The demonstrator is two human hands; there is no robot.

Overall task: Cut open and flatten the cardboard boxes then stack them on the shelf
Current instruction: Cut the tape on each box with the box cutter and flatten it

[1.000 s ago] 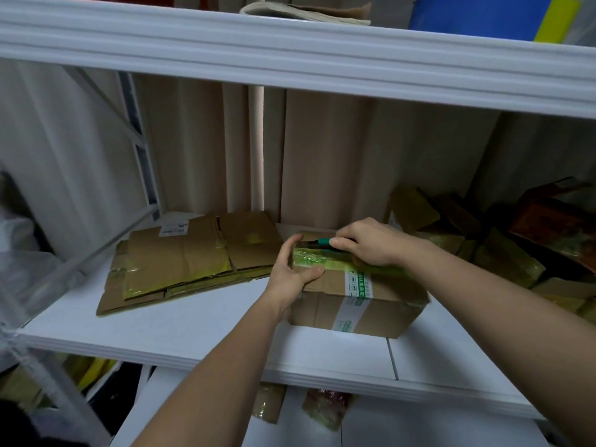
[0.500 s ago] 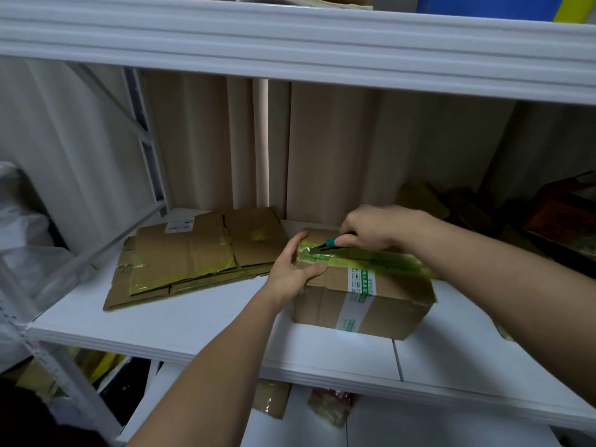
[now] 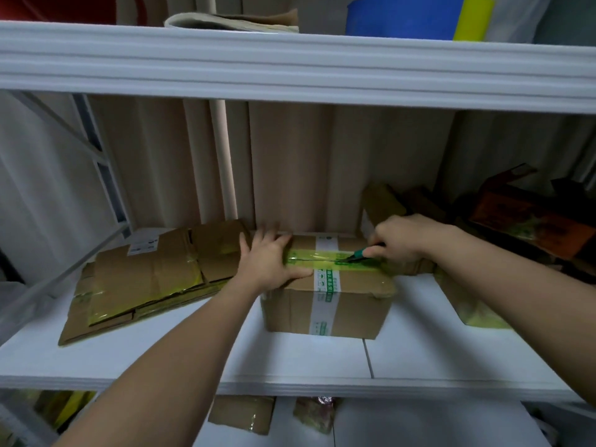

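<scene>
A closed cardboard box (image 3: 351, 301) with yellow-green tape along its top seam and a white-and-green strap stands on the white shelf (image 3: 419, 359). My left hand (image 3: 269, 262) presses on the box's left top end, fingers spread and thumb along the front edge. My right hand (image 3: 403, 240) grips a green-handled cutter (image 3: 356, 254) whose tip is in the tape seam near the strap. To the left lies a stack of flattened boxes (image 3: 145, 279).
More crumpled boxes and an orange-brown one (image 3: 529, 221) are piled at the back right of the shelf. The upper shelf beam (image 3: 290, 62) hangs close above. Cardboard pieces (image 3: 242, 414) lie on the lower shelf. A diagonal metal brace (image 3: 96, 156) is at left.
The cutter has travelled rightward along the tape seam, from the box's left end to past the strap. My left hand has shifted flatter onto the box's top left end.
</scene>
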